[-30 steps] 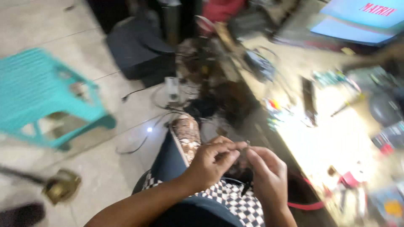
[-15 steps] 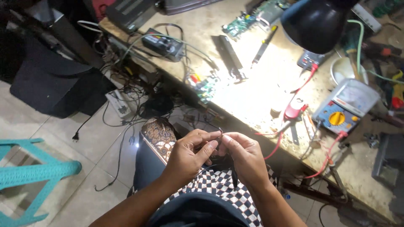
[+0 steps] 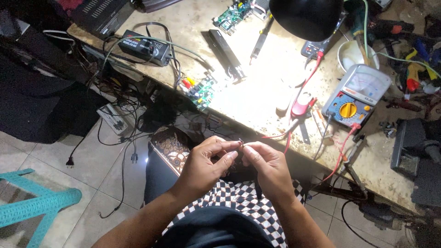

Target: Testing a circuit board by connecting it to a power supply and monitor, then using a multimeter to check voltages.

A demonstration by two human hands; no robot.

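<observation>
Left hand (image 3: 204, 163) and right hand (image 3: 268, 167) pinch a thin wire (image 3: 242, 143) lying left-right.

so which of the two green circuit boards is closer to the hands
The green board at the bench's near edge, by the red connectors; the other board lies at the far edge.

A tiny metal part (image 3: 240, 142), details unclear, sits pinched above the lap.
</observation>
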